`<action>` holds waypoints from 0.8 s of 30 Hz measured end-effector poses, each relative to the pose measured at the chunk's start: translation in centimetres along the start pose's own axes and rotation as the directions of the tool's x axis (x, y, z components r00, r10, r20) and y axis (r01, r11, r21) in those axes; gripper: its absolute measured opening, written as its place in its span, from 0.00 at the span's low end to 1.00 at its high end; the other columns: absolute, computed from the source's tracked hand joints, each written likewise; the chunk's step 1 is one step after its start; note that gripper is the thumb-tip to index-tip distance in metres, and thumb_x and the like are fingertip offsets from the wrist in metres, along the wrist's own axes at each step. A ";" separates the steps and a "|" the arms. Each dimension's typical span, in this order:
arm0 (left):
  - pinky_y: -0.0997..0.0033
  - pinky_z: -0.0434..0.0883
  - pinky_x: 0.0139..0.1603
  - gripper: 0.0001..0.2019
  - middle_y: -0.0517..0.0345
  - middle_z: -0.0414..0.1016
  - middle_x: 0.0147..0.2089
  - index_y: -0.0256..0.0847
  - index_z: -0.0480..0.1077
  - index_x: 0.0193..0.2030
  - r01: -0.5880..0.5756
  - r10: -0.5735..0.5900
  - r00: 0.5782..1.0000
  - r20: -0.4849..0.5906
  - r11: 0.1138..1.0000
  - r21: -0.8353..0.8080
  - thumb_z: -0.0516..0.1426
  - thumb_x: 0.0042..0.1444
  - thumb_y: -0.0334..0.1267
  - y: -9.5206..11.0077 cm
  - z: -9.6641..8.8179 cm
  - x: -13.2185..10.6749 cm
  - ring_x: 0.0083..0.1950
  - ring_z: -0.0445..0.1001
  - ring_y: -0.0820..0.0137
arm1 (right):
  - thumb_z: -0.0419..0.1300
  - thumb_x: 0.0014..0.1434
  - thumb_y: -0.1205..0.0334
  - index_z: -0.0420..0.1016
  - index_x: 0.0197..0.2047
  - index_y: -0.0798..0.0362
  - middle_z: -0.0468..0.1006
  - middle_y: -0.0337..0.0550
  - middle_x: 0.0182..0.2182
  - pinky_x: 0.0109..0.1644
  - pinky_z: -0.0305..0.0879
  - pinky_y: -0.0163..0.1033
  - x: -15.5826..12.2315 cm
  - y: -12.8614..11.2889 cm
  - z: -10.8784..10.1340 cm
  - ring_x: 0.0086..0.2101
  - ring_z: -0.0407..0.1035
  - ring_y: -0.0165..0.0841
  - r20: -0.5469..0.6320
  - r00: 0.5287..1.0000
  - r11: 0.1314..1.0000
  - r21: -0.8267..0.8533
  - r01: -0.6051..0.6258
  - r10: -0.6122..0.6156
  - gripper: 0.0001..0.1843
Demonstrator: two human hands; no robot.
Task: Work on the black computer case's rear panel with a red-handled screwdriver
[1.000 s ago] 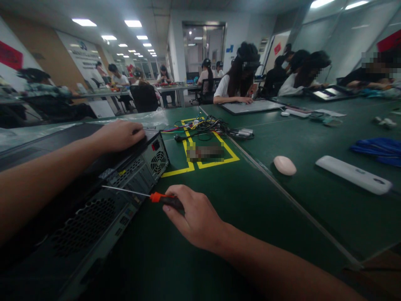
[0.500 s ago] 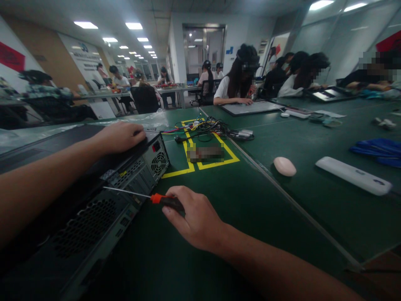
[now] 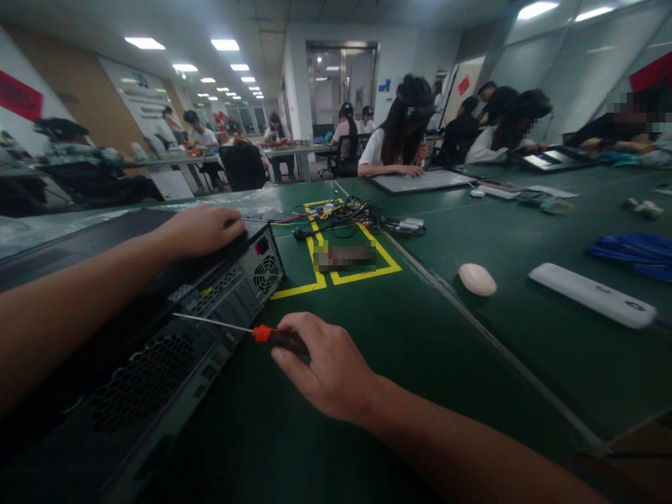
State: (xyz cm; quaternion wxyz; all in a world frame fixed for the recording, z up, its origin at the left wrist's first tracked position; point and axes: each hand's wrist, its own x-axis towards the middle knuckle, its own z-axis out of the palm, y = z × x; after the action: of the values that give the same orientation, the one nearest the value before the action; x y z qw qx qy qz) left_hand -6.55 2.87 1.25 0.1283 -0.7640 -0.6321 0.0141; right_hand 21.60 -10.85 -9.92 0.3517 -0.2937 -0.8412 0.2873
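Observation:
A black desktop computer case (image 3: pixel 136 350) lies at the left, its rear panel with a fan grille and ports facing right. My left hand (image 3: pixel 202 227) rests palm down on its top near the back edge, fingers loosely bent. In my right hand (image 3: pixel 328 364) is a screwdriver (image 3: pixel 262 333) with an orange and black handle, fingers wrapped round it. Its thin shaft points left, and the tip is at the case's rear edge. Whether the tip sits in a screw is too small to tell.
A tangle of cables (image 3: pixel 357 210) lies beyond the case, by yellow tape (image 3: pixel 391 267) and a blurred-out item (image 3: pixel 346 257). To the right are a pale oval object (image 3: pixel 477 279), a long white device (image 3: pixel 591 294) and blue cloth (image 3: pixel 635 253). Several people work across the green table (image 3: pixel 451 378).
My hands, the screwdriver and the case look unmoved. In the back right, people have shifted, and a red paper on the door there shows more fully.

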 end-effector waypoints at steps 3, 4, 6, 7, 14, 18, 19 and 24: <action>0.62 0.59 0.38 0.20 0.48 0.72 0.35 0.43 0.68 0.36 0.003 -0.003 1.000 0.001 1.000 -0.003 0.42 0.66 0.52 0.0 0.0 0.0 0.35 0.68 0.61 | 0.58 0.70 0.56 0.70 0.52 0.50 0.78 0.43 0.42 0.40 0.65 0.41 0.0 0.0 0.0 0.38 0.73 0.36 0.003 1.000 1.000 -0.010 0.003 -0.003 0.11; 0.62 0.59 0.38 0.20 0.48 0.72 0.34 0.44 0.68 0.35 0.003 -0.003 1.000 0.002 1.000 -0.002 0.42 0.65 0.52 0.0 0.0 0.0 0.34 0.68 0.61 | 0.58 0.70 0.55 0.70 0.52 0.49 0.78 0.43 0.42 0.40 0.65 0.41 0.0 0.0 0.0 0.38 0.73 0.36 0.006 1.000 1.000 -0.014 0.002 -0.002 0.11; 0.62 0.59 0.37 0.20 0.49 0.72 0.34 0.44 0.67 0.35 0.004 -0.004 1.000 0.004 1.000 -0.001 0.42 0.65 0.52 0.0 0.0 0.0 0.34 0.68 0.61 | 0.58 0.70 0.55 0.70 0.52 0.49 0.78 0.42 0.42 0.40 0.65 0.41 -0.1 0.0 0.0 0.38 0.73 0.36 0.008 1.000 1.000 -0.025 -0.005 0.005 0.11; 0.62 0.59 0.37 0.20 0.49 0.72 0.34 0.44 0.67 0.35 0.003 -0.003 1.000 0.005 1.000 -0.001 0.42 0.65 0.52 0.0 0.0 0.0 0.34 0.67 0.61 | 0.58 0.70 0.55 0.70 0.53 0.49 0.79 0.42 0.42 0.40 0.65 0.41 -0.1 0.0 0.0 0.38 0.73 0.36 0.010 1.000 1.000 -0.029 -0.008 0.009 0.11; 0.62 0.59 0.37 0.20 0.49 0.72 0.35 0.44 0.67 0.36 0.006 -0.006 1.000 0.002 1.000 0.015 0.41 0.65 0.52 0.1 0.0 0.0 0.35 0.68 0.61 | 0.57 0.71 0.54 0.70 0.53 0.49 0.79 0.44 0.43 0.41 0.66 0.42 -0.1 0.0 0.0 0.38 0.74 0.36 0.011 1.000 0.999 -0.039 -0.003 0.004 0.12; 0.62 0.59 0.37 0.20 0.49 0.72 0.34 0.44 0.67 0.35 -0.008 0.008 1.000 -0.006 1.000 0.017 0.42 0.66 0.52 0.0 0.1 0.0 0.34 0.67 0.62 | 0.57 0.71 0.54 0.71 0.53 0.50 0.79 0.44 0.42 0.41 0.66 0.42 -0.1 0.0 0.0 0.38 0.74 0.37 0.005 1.000 0.999 -0.037 0.004 -0.004 0.12; 0.62 0.59 0.37 0.20 0.49 0.72 0.34 0.44 0.67 0.35 -0.009 0.009 1.000 -0.008 1.000 0.018 0.42 0.66 0.52 -0.1 0.1 0.1 0.34 0.68 0.62 | 0.57 0.71 0.53 0.71 0.53 0.50 0.79 0.44 0.43 0.41 0.66 0.42 -0.1 0.0 0.1 0.39 0.74 0.37 0.002 1.000 0.999 -0.036 0.001 -0.001 0.12; 0.62 0.59 0.36 0.20 0.49 0.73 0.34 0.44 0.68 0.36 0.003 -0.002 1.000 -0.010 1.000 0.031 0.41 0.67 0.51 -0.1 0.1 0.1 0.34 0.68 0.62 | 0.55 0.72 0.52 0.71 0.53 0.51 0.79 0.45 0.43 0.42 0.66 0.43 -0.1 0.0 0.0 0.39 0.74 0.37 0.012 1.000 1.000 -0.027 -0.003 0.004 0.14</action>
State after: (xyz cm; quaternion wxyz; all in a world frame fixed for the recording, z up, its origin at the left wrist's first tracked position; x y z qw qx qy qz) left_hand -6.64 3.00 1.15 0.1435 -0.7612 -0.6321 0.0201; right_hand 21.59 -10.94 -9.95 0.3421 -0.2982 -0.8465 0.2783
